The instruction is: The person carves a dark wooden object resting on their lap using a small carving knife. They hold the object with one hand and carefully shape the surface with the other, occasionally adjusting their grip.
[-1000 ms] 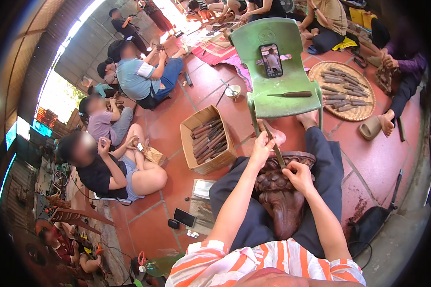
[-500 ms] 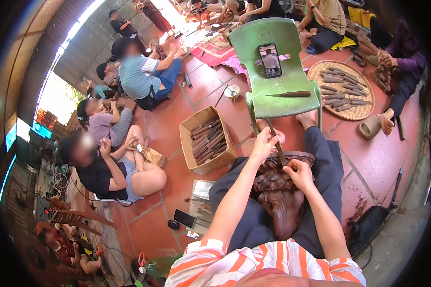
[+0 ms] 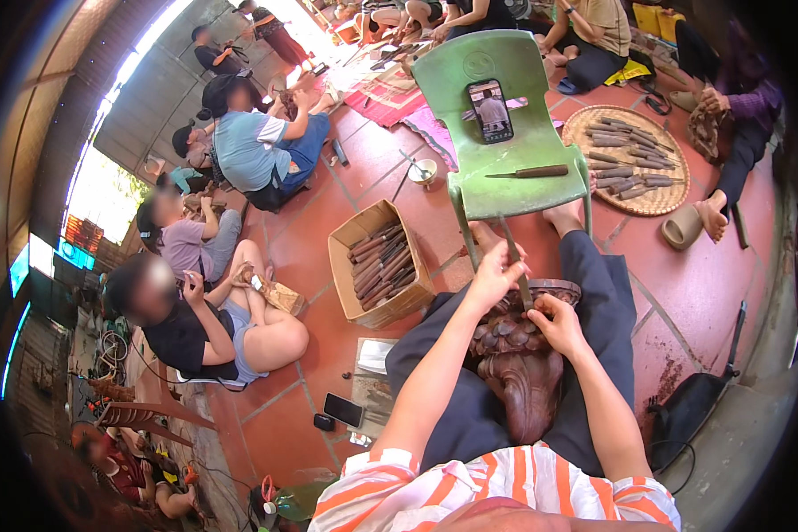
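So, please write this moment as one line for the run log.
left hand: holds chisel | right hand: on carved wood piece | piece: on lap | ahead: green chair with phone, knife

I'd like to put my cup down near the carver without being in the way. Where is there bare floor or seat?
Bare red floor lies right of the person's legs, between the round woven tray and the black bag. The green chair seat holds only a knife. Crowded: the lap, where left hand and right hand work the carved wood, and around the cardboard box.
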Available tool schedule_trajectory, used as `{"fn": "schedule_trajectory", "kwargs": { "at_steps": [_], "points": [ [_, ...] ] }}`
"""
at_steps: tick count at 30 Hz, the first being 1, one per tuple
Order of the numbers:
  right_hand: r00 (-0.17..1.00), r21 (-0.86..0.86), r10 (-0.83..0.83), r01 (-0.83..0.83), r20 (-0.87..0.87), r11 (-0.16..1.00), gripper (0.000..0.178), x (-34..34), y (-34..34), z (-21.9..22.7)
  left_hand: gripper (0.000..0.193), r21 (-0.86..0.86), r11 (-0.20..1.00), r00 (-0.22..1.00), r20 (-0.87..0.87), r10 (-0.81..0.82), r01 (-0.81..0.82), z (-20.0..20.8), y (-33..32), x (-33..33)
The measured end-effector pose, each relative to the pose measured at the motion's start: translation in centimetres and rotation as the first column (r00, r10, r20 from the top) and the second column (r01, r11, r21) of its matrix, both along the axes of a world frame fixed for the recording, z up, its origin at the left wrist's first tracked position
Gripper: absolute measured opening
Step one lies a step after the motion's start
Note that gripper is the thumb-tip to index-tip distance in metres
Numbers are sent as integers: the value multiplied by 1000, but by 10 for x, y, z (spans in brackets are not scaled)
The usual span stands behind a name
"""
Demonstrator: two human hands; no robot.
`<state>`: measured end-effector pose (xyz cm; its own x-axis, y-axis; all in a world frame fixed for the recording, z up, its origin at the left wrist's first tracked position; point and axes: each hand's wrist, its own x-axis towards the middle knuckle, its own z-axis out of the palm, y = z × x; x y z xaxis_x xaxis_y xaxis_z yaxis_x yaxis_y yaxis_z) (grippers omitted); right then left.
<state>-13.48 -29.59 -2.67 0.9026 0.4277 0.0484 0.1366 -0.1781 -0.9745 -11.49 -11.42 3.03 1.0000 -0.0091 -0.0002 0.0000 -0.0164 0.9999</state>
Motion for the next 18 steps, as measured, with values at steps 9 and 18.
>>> {"fn": "schedule_trajectory", "kwargs": {
  "at_steps": [9, 18],
  "points": [
    [996, 71, 91, -90, -6, 993, 21, -1, -6, -3, 22, 36, 998, 994, -98, -38, 41, 2, -15, -7],
    [996, -113, 15, -25, -84, 993, 16, 6, 2, 10, 17, 196, 981, 1000, -6, 7, -6, -4, -20, 5]
  ]
}}
